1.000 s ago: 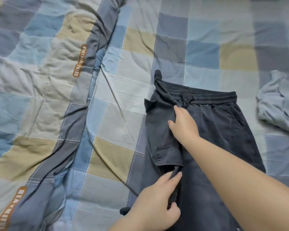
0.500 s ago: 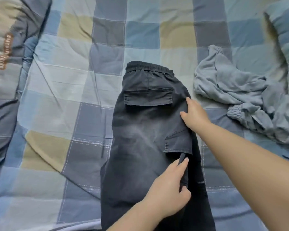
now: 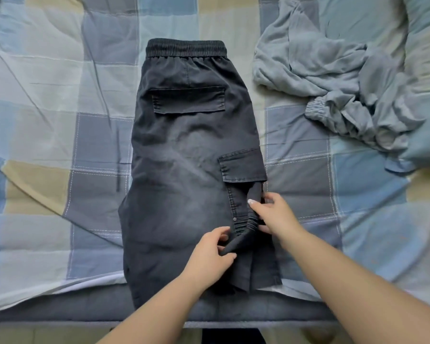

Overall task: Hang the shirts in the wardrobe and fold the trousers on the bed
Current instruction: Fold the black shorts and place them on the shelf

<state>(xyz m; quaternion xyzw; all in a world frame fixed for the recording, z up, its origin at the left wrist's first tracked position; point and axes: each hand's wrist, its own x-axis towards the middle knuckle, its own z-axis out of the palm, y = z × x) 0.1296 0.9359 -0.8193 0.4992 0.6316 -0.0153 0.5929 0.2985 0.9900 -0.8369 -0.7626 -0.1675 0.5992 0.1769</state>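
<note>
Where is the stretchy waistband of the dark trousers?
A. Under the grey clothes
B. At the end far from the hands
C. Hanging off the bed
B: the waistband of the dark trousers lies flat at the far end, away from both hands.

Faded black trousers (image 3: 184, 157) lie on a bedcover (image 3: 60, 95) checked blue, grey and tan, beside a pale grey-blue garment (image 3: 333, 78).

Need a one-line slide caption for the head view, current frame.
Both hands, left and right, pinch a bunched fold on black cargo trousers laid lengthwise on the checked bed, grey garment crumpled alongside.
</note>
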